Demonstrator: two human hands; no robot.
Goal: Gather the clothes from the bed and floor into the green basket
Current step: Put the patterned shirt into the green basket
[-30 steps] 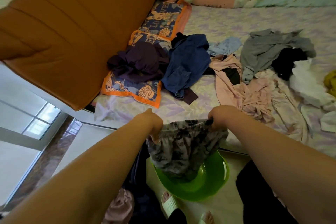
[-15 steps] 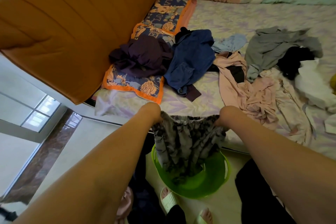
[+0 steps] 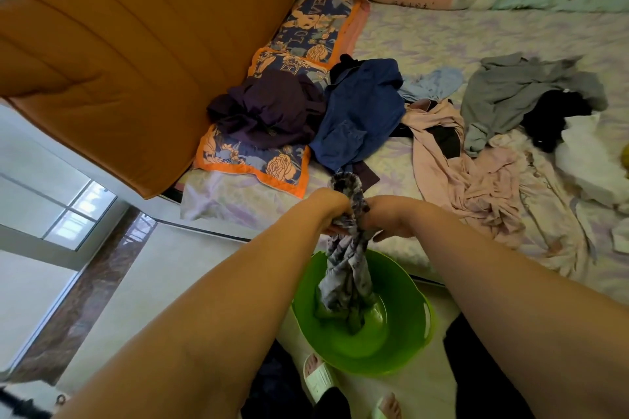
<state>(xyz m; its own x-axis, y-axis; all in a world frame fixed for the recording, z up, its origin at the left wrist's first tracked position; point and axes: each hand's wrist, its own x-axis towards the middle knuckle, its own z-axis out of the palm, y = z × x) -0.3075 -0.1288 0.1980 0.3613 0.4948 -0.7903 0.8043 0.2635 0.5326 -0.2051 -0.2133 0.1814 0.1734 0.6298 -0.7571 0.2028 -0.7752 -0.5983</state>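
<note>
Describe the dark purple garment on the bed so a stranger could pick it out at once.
Start at the big orange headboard. On the floral pillow with the orange border beside it lies the dark purple garment, crumpled. The blue garment touching it is brighter blue and lies mostly on the bedsheet.

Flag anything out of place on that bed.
Loose clothes lie strewn over the bed: a purple garment crumpled on the floral pillow, and a blue garment, pink garment and grey garment in unfolded heaps.

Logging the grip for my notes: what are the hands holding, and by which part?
Both the left hand and right hand grip the patterned garment at its bunched top.
</note>
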